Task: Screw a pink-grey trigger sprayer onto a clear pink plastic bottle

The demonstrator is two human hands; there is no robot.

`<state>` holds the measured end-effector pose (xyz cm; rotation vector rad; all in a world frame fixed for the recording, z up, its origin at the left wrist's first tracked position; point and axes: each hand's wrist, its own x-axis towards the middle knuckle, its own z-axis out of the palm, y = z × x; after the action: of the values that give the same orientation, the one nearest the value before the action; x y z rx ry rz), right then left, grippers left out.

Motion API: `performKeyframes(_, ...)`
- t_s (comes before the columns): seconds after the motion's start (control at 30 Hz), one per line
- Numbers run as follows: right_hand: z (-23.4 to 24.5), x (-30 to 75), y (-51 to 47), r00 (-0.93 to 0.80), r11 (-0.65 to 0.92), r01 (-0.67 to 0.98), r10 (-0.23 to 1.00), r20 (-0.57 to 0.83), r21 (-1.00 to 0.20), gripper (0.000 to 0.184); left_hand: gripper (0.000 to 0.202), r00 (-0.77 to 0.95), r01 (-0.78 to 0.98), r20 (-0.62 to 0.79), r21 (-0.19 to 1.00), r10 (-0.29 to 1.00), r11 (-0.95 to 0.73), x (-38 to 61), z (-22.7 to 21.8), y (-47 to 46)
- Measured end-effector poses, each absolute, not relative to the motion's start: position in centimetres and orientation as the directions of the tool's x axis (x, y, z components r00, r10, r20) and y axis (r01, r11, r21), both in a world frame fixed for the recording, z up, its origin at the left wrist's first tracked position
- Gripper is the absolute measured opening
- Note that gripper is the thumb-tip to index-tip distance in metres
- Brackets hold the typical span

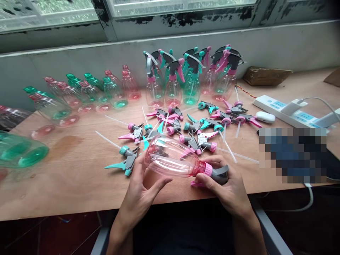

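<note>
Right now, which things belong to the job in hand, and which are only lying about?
Job, likely:
clear pink plastic bottle
its pink-collared sprayer
loose pink and teal sprayers
open pink and green bottles

Likely unrelated:
white rectangular power strip
small white oval object

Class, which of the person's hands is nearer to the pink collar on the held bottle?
Right. The right hand is at the pink collar, holding the grey spray head. The left hand is farther away, by the base of the clear pink bottle.
</note>
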<state>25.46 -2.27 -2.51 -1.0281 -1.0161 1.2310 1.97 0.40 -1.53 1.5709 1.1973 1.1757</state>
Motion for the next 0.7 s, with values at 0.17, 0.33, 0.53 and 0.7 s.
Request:
performKeyframes(0.17,-2.40,25.39,-2.48,0.076,0.032,-0.213,0.997,0.016,-0.976,0.031,0.069,0.115,0.177,0.162,0.967,0.980,-0.180,1.72,-1.56,0.13)
performKeyframes(0.33,-2.62,25.54,-2.44,0.071,0.039,-0.190,0.997,0.026,-0.981,0.029,0.071,0.120,0.167,0.190,0.964,0.975,-0.208,1.92,-1.51,0.32)
performKeyframes(0.53,-2.96,25.66,-2.30,0.062,0.081,-0.148,0.995,0.073,-0.986,0.029,0.069,0.105,0.224,0.219,0.945,0.970,-0.238,2.01,-1.51,0.33)
performKeyframes(0.7,-2.29,25.30,-2.64,0.092,0.012,-0.186,0.996,-0.005,-0.982,0.031,0.080,0.143,0.248,0.195,0.942,0.970,-0.226,1.69,-1.36,0.01)
